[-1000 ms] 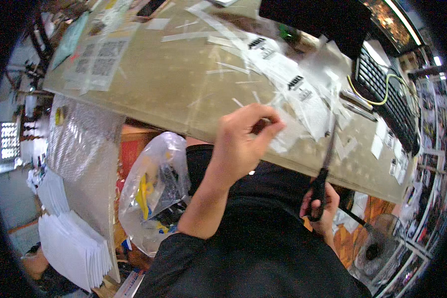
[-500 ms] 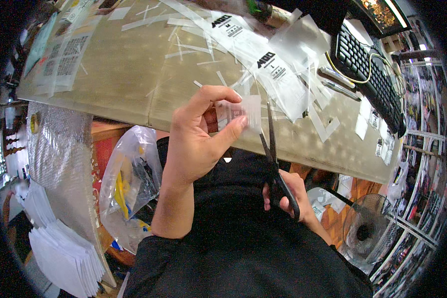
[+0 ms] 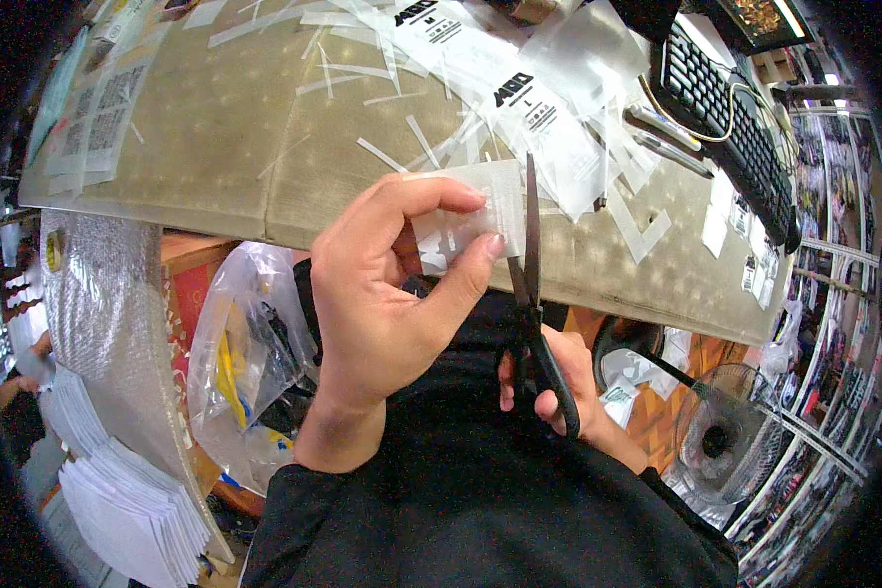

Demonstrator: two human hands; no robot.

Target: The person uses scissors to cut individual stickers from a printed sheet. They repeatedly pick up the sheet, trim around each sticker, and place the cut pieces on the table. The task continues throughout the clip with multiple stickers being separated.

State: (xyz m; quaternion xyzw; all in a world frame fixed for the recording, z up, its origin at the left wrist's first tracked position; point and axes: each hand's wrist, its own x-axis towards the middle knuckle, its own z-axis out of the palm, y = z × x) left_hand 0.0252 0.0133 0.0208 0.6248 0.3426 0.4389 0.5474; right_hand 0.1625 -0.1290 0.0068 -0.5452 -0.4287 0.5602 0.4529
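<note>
My left hand pinches a small clear plastic label piece between thumb and fingers, held up over the near edge of the table. My right hand grips the black handles of a pair of scissors, blades pointing up. The blades meet the right edge of the label piece. Printed clear labels and several thin cut strips lie scattered on the tabletop beyond.
A black keyboard sits at the far right of the table. Below the table's left side hang a clear plastic bag, bubble wrap and stacked white sheets. A small fan stands at lower right.
My left hand has brought the label piece from the tabletop toward me. My right hand raised the scissors from beside my lap up to the piece's right edge.
</note>
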